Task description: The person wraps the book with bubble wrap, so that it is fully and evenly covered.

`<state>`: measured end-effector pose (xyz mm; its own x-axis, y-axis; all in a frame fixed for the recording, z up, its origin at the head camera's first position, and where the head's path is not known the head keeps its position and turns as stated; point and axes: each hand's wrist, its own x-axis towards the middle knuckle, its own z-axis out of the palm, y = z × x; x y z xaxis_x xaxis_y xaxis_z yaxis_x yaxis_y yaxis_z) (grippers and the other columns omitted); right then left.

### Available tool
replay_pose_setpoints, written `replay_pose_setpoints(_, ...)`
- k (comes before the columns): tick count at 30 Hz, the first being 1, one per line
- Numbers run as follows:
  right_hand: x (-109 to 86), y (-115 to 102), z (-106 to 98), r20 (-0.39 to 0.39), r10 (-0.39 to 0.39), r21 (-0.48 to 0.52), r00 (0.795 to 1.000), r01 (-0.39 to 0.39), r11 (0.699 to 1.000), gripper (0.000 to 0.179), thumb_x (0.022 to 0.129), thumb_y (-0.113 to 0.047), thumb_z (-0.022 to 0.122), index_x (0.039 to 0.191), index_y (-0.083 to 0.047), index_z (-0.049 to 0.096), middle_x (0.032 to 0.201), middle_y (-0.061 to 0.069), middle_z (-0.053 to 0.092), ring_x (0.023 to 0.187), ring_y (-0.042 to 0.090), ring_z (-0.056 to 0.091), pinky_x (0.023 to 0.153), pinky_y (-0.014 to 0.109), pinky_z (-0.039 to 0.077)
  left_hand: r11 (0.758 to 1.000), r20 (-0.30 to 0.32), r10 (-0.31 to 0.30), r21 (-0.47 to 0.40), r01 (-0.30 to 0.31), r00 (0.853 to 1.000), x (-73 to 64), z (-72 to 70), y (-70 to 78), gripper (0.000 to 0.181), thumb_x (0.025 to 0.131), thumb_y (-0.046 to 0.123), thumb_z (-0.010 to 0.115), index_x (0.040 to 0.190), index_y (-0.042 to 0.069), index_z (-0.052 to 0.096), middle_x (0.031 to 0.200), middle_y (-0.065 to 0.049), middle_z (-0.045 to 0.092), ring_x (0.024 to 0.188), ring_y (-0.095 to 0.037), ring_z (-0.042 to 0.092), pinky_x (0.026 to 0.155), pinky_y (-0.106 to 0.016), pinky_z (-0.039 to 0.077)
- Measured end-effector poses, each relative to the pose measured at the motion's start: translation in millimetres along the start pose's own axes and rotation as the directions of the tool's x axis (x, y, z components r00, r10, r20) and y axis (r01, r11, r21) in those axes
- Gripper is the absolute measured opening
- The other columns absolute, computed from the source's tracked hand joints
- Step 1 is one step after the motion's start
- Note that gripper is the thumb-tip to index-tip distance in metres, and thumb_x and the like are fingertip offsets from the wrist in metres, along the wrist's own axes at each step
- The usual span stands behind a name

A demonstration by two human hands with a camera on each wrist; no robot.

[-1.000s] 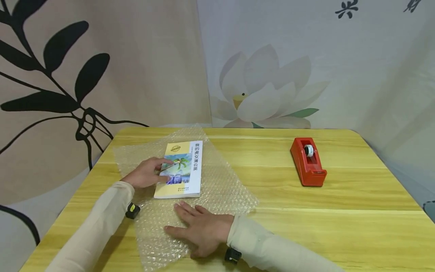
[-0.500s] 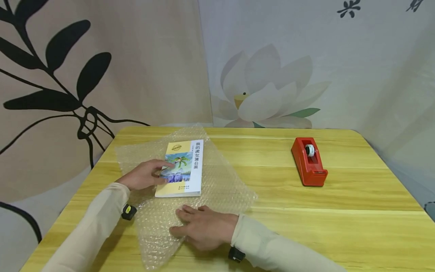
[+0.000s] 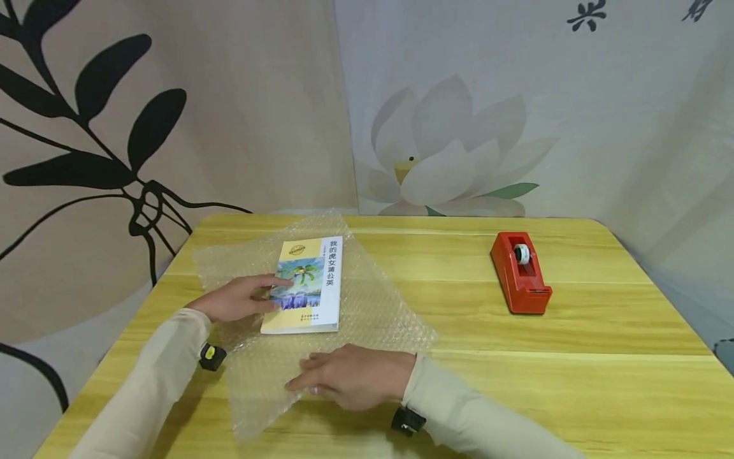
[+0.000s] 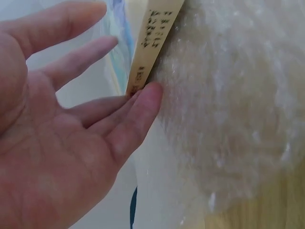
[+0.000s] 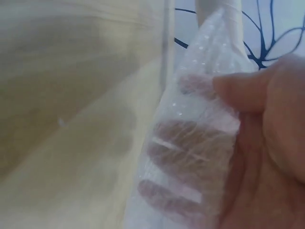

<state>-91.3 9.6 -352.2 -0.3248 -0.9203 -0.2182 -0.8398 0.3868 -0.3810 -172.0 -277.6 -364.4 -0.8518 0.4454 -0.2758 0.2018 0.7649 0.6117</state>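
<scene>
A paperback book (image 3: pixel 302 287) with a yellow, white and blue picture cover lies on a sheet of clear bubble wrap (image 3: pixel 367 299). My left hand (image 3: pixel 235 298) rests at the book's left side, its loosely extended fingers reaching over the cover. In the left wrist view, fingers of the left hand (image 4: pixel 81 124) touch the printed edge of the book (image 4: pixel 152 43). My right hand (image 3: pixel 355 376) pinches the near right edge of the bubble wrap. In the right wrist view, the right hand (image 5: pixel 257 129) has its thumb on one face, with its fingers showing through the bubble wrap (image 5: pixel 186 138) from behind.
A red tape dispenser (image 3: pixel 522 274) with a small roll stands on the right of the wooden table (image 3: pixel 602 331). Behind the table hangs a cloth backdrop (image 3: pixel 275 115) printed with dark leaves and a lotus.
My right hand has gone from lying flat on the bubble wrap to pinching its edge, lifting it a little. The left hand has drawn slightly left and down. The book stays in place.
</scene>
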Motion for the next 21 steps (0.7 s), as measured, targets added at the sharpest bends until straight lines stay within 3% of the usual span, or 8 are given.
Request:
replay_pose_setpoints(5,-3.0,10.0,-8.7,-0.054,-0.024,0.167,0.998,0.033,0.985,0.044,0.11,-0.024,0.033,0.152,-0.03,0.044,0.156,-0.003,0.047,0.142,0.009,0.046,0.12,0.029,0.036,0.999,0.059,-0.013,-0.05,0.016,0.998,-3.2,-3.0,-0.9,0.053,0.103,0.031,0.056,0.152,0.016,0.044,0.163,-0.026,0.027,0.145,-0.05,0.035,0.109,-0.064,0.042)
replay_pose_setpoints(8,-2.9,16.1,-13.3,-0.093,-0.019,0.214,0.996,0.038,0.976,0.044,0.111,-0.022,0.032,0.153,-0.024,0.043,0.154,-0.003,0.05,0.096,-0.001,0.066,0.107,0.019,0.046,0.998,0.057,-0.01,-0.059,0.013,0.998,-4.2,-3.3,-3.7,0.048,0.106,0.026,0.05,0.152,0.015,0.044,0.164,-0.027,0.022,0.149,-0.052,0.024,0.114,-0.068,0.033)
replay_pose_setpoints(10,-2.5,20.3,-16.3,-0.132,-0.008,0.23,0.991,0.038,0.973,0.044,0.111,-0.019,0.033,0.154,-0.02,0.042,0.146,0.004,0.059,0.067,-0.004,0.054,0.095,0.016,0.048,0.998,0.048,-0.003,-0.063,0.006,0.999,-4.6,-3.4,-6.4,0.044,0.108,0.021,0.045,0.151,0.014,0.045,0.164,-0.027,0.023,0.15,-0.052,0.022,0.115,-0.069,0.03)
replay_pose_setpoints(12,-1.5,24.5,-19.3,-0.171,0.004,0.235,0.985,0.037,0.971,0.044,0.11,-0.017,0.033,0.154,-0.016,0.041,0.135,0.012,0.066,0.052,0.001,0.035,0.082,0.015,0.047,0.997,0.044,0.002,-0.074,0.001,0.999,-4.5,-3.6,-10.5,0.043,0.108,0.015,0.04,0.151,0.013,0.046,0.164,-0.027,0.024,0.149,-0.052,0.024,0.116,-0.068,0.03)
replay_pose_setpoints(17,2.1,32.8,-29.4,-0.226,0.043,0.278,0.973,0.022,0.96,0.044,0.11,-0.016,0.033,0.153,-0.01,0.042,0.134,0.013,0.066,0.052,0.002,0.031,0.074,0.015,0.045,0.991,0.04,-0.001,-0.133,0.006,0.999,-4.1,-4.6,-17.9,0.048,0.105,0.023,0.051,0.151,0.013,0.045,0.161,-0.027,0.03,0.145,-0.051,0.035,0.114,-0.064,0.036)
replay_pose_setpoints(21,4.1,36.0,-38.3,-0.248,0.078,0.32,0.966,0.005,0.948,0.042,0.11,-0.015,0.036,0.15,-0.009,0.046,0.142,0.011,0.061,0.056,0.004,0.033,0.069,0.016,0.043,0.995,0.009,0.003,-0.097,-0.002,1.0,-6.6,-5.6,-15.6,0.05,0.102,0.035,0.055,0.149,0.015,0.05,0.161,-0.026,0.032,0.147,-0.052,0.029,0.113,-0.069,0.032)
